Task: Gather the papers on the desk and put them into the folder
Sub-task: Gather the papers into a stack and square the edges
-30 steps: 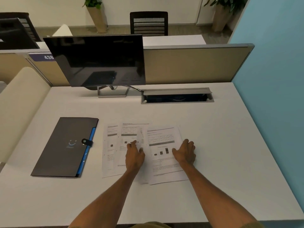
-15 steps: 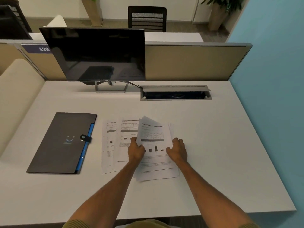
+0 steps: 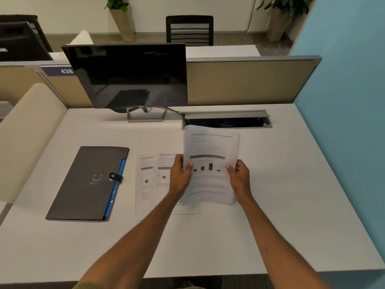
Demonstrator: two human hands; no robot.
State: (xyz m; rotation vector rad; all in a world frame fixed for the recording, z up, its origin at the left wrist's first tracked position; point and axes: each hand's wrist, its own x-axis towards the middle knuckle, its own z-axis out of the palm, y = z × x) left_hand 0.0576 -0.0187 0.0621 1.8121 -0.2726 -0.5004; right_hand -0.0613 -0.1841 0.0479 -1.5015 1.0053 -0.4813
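midway through gathering: stack up, two sheets left.
left hand [image 3: 180, 176] and right hand [image 3: 239, 174] grip a stack [image 3: 210, 163]; next, sheets [image 3: 154, 180] beside the folder [image 3: 87, 184].

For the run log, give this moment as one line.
hands: left, right hold paper stack | loose sheets on desk | folder closed

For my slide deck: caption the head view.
Both hands, left hand and right hand, lift a paper stack; two sheets remain beside the closed folder.
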